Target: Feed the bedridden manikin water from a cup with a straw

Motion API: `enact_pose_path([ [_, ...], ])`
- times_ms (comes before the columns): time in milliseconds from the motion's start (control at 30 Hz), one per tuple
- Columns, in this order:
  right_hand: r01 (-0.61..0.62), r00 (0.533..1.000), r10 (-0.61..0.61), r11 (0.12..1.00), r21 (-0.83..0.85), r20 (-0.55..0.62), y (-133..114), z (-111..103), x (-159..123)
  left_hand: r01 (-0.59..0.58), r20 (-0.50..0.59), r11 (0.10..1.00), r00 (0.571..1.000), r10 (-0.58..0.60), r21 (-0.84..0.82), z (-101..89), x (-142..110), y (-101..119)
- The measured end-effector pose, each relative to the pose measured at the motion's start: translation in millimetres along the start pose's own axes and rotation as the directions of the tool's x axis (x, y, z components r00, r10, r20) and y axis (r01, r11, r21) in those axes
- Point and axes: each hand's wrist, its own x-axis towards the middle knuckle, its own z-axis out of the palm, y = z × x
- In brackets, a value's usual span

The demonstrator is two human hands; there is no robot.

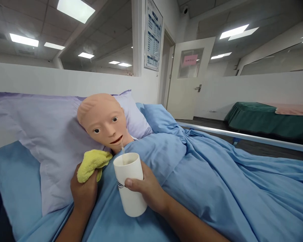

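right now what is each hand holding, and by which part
The left hand grips the cloth by its bunched lower part; the right hand holds the cup around its side, about mid-height.

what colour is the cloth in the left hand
The cloth is yellow, clearest in the head view.

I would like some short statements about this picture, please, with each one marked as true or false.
1. The right hand holds a white cup. True.
2. The left hand grips a blue sponge. False: the left hand holds a yellow cloth.
3. A clear straw stands in the white cup. True.
4. The manikin head lies against a green pillow. False: the manikin head lies against a pale purple pillow.
5. The door stands open. True.
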Motion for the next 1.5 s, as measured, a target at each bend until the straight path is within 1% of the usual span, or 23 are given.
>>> enact_pose_path([
  [67, 0.021, 0.999, -0.021, 1.0, -0.014, -0.027, 1, 2, -2, 0.008, -0.083, 1.0, 0.997, -0.009, -0.015, 4.3, -4, 9],
  [133, 0.049, 0.997, -0.05, 0.999, -0.02, -0.057, 3, 3, -5, -0.035, -0.141, 0.999, 0.989, 0.033, -0.006, 8.0, -8, 20],
  [200, 0.089, 0.993, -0.089, 0.996, -0.01, -0.084, 7, 2, -6, -0.138, -0.175, 0.989, 0.974, 0.146, 0.059, 10.0, -12, 30],
  [267, 0.142, 0.983, -0.141, 0.99, -0.005, -0.115, 11, 1, -7, -0.305, -0.168, 0.942, 0.93, 0.327, 0.14, 11.6, -13, 39],
  [300, 0.171, 0.975, -0.17, 0.985, -0.005, -0.14, 13, 1, -7, -0.427, -0.14, 0.89, 0.883, 0.449, 0.16, 13.4, -12, 43],
  [333, 0.201, 0.965, -0.199, 0.98, -0.007, -0.171, 14, 0, -7, -0.566, -0.1, 0.809, 0.806, 0.583, 0.158, 16.5, -10, 48],
  [400, 0.263, 0.933, -0.258, 0.965, -0.01, -0.25, 16, 0, -6, -0.804, 0.003, 0.587, 0.59, 0.808, 0.091, 27.3, -3, 58],
  [433, 0.294, 0.915, -0.284, 0.956, -0.011, -0.288, 16, 0, -6, -0.875, 0.051, 0.482, 0.484, 0.873, 0.049, 34.7, 0, 62],
  [467, 0.322, 0.896, -0.309, 0.947, -0.012, -0.319, 16, 0, -6, -0.915, 0.101, 0.403, 0.403, 0.91, 0.018, 42.5, 4, 65],
  [500, 0.344, 0.88, -0.329, 0.939, -0.016, -0.343, 16, 0, -5, -0.935, 0.146, 0.356, 0.353, 0.924, 0.009, 50.2, 7, 67],
  [567, 0.366, 0.857, -0.349, 0.93, -0.028, -0.378, 15, 1, -3, -0.95, 0.224, 0.308, 0.31, 0.924, 0.045, 61.8, 11, 66],
  [633, 0.364, 0.848, -0.345, 0.931, -0.031, -0.402, 15, 0, -2, -0.955, 0.259, 0.277, 0.295, 0.92, 0.106, 65.3, 10, 60],
  [667, 0.36, 0.846, -0.339, 0.932, -0.026, -0.411, 15, 0, -1, -0.954, 0.267, 0.272, 0.298, 0.917, 0.128, 63.9, 8, 56],
  [733, 0.349, 0.852, -0.322, 0.937, -0.01, -0.412, 16, -1, 0, -0.946, 0.281, 0.295, 0.322, 0.904, 0.134, 56.3, 2, 48],
  [867, 0.324, 0.866, -0.306, 0.946, -0.023, -0.395, 20, -3, -1, -0.923, 0.353, 0.385, 0.368, 0.86, 0.026, 35.1, -9, 37],
  [933, 0.313, 0.87, -0.304, 0.949, -0.042, -0.389, 21, -3, -2, -0.906, 0.349, 0.419, 0.375, 0.859, -0.059, 27.9, -10, 39],
  [1000, 0.307, 0.876, -0.3, 0.951, -0.042, -0.378, 19, -3, -2, -0.908, 0.289, 0.402, 0.356, 0.889, -0.12, 25.9, -7, 46],
  [1100, 0.333, 0.876, -0.318, 0.943, -0.022, -0.364, 16, -1, -2, -0.942, 0.204, 0.318, 0.292, 0.934, -0.105, 33.5, 5, 62],
  [1167, 0.356, 0.864, -0.338, 0.934, -0.022, -0.373, 14, 0, -1, -0.957, 0.229, 0.284, 0.264, 0.937, -0.056, 42.6, 12, 67],
  [1233, 0.361, 0.852, -0.344, 0.932, -0.032, -0.394, 14, 0, 0, -0.963, 0.278, 0.271, 0.257, 0.925, -0.01, 50.5, 15, 64],
  [1333, 0.336, 0.855, -0.323, 0.941, -0.042, -0.405, 15, -2, 1, -0.954, 0.297, 0.301, 0.291, 0.909, 0.012, 52.8, 10, 51],
  [1433, 0.308, 0.866, -0.299, 0.95, -0.043, -0.401, 16, -3, 1, -0.921, 0.308, 0.386, 0.351, 0.885, -0.06, 44.8, -1, 43],
  [1500, 0.302, 0.871, -0.293, 0.953, -0.041, -0.394, 16, -3, 1, -0.9, 0.325, 0.422, 0.371, 0.87, -0.104, 38.8, -6, 42],
])
